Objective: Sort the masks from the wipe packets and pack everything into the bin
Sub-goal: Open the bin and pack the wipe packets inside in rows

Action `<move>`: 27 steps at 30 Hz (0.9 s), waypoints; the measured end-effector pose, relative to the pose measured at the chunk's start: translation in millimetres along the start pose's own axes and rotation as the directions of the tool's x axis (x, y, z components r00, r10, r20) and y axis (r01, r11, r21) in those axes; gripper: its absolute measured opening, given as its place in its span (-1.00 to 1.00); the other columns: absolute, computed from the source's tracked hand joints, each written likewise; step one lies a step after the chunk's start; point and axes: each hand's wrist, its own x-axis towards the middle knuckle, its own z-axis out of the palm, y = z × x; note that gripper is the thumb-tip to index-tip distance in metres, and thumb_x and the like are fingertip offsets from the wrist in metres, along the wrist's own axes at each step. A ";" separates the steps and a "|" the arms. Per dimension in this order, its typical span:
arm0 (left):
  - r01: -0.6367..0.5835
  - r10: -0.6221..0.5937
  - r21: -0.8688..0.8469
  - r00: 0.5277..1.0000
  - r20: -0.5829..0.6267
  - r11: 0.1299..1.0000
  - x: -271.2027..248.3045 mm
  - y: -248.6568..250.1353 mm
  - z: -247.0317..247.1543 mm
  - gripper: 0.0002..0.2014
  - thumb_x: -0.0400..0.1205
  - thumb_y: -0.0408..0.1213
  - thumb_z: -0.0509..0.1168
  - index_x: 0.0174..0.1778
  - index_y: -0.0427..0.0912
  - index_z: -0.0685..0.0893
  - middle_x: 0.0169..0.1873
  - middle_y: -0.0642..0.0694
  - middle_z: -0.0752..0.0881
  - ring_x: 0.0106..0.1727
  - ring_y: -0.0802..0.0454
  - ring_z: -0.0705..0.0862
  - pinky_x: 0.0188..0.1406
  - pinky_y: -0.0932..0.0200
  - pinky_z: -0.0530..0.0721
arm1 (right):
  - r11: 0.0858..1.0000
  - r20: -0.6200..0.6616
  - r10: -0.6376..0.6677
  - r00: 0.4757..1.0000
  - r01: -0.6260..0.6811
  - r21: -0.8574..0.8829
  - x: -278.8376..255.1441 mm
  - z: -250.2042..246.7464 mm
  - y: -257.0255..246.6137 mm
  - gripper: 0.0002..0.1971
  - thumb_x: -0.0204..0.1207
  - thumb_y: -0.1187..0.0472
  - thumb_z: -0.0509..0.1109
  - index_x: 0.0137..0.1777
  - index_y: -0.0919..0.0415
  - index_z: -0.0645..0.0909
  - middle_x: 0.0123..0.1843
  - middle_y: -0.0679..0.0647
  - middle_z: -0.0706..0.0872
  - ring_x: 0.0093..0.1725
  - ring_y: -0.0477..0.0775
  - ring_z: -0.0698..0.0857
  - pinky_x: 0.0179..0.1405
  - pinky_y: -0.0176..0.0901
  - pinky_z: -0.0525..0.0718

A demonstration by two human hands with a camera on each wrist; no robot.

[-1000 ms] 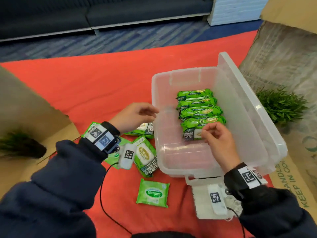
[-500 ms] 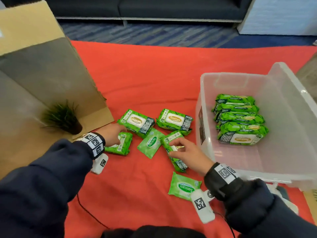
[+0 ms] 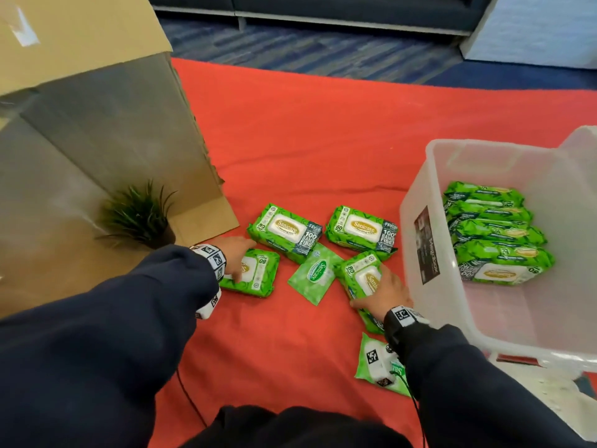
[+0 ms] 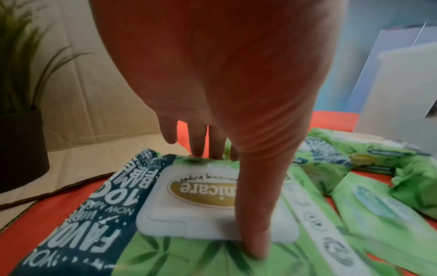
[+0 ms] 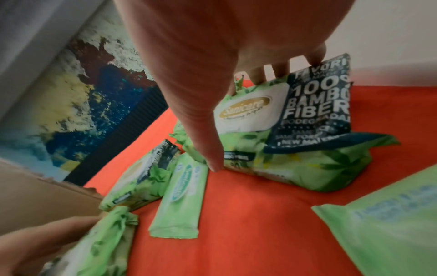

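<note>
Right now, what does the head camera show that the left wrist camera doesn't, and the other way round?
Only the head view shows the inside of the clear bin with four wipe packets stacked in it, and the right hand gripping a packet.

Only the left wrist view shows the left thumb pressed across the white lid.

Both show the left hand on its packet, the potted plant and the cardboard.

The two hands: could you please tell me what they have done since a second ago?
Both left the clear plastic bin for the red cloth. The left hand now grips the leftmost green wipe packet; the right hand grips the green wipe packet beside the bin, tilting it up. The four packets in the bin stayed.
</note>
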 end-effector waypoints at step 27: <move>0.118 -0.137 -0.956 0.978 0.160 -0.270 -52.1 44.7 62.3 -0.12 0.02 0.08 0.81 0.24 -0.24 0.79 0.08 -0.33 0.85 0.04 -0.25 0.87 0.24 -0.25 0.75 | 0.709 0.182 -0.529 0.829 0.550 -0.441 2.5 -14.0 -76.6 -0.15 0.32 0.10 0.64 0.63 -0.10 0.39 0.79 0.13 0.15 0.72 0.30 0.19 0.61 0.33 0.37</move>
